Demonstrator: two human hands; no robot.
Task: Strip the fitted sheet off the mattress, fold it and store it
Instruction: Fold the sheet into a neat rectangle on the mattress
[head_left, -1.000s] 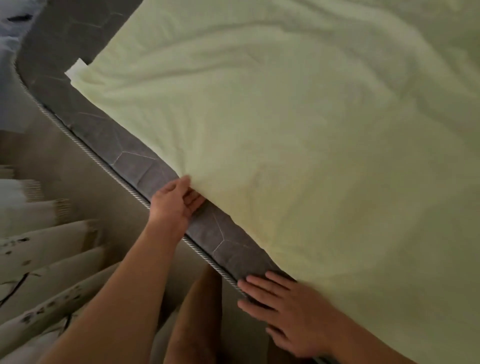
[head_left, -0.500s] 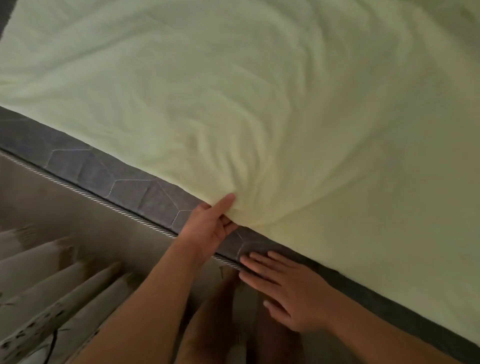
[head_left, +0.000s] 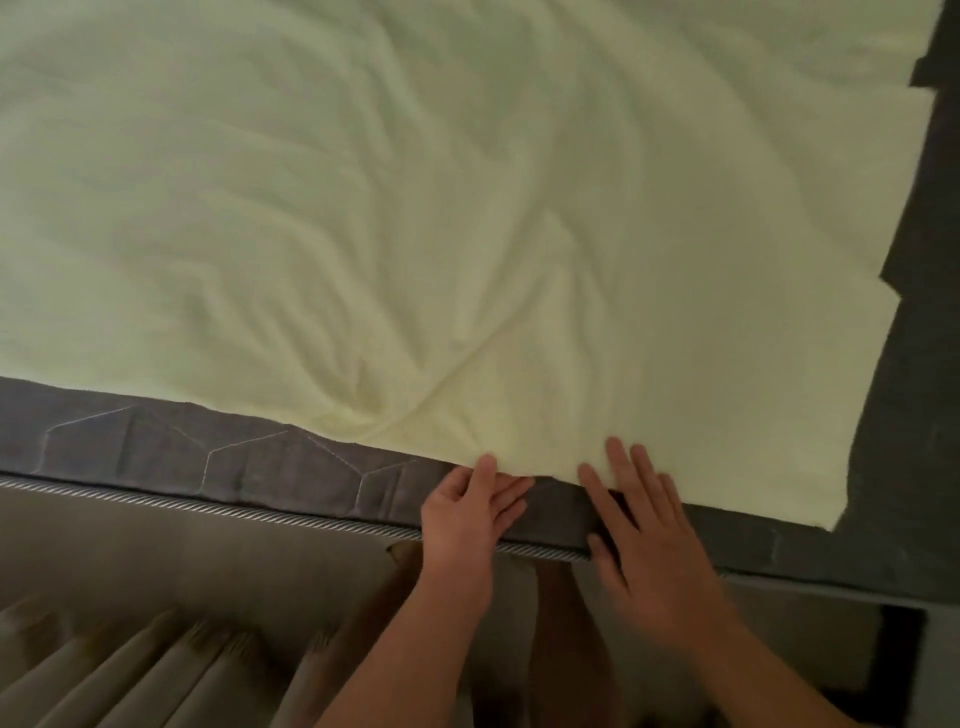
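The pale yellow fitted sheet (head_left: 467, 208) lies loose and wrinkled on top of the dark grey quilted mattress (head_left: 156, 457), with its near edge and right edge pulled in from the mattress border. My left hand (head_left: 465, 514) is at the sheet's near edge, thumb on top and fingers just beneath, pinching the fabric. Creases fan out from that spot. My right hand (head_left: 636, 519) lies flat beside it with straight fingers, palm over the mattress edge and fingertips resting on the sheet's hem.
A twisted cord piping (head_left: 208, 506) runs along the mattress's near edge above the bed's brown side panel (head_left: 182, 561). Beige pleated curtains (head_left: 130, 670) hang at lower left. Bare mattress (head_left: 924, 364) shows along the right side.
My view has swung right along the bed. My left hand slid right along the sheet's near edge, still pinching it. My right hand moved up from the mattress border onto the hem.
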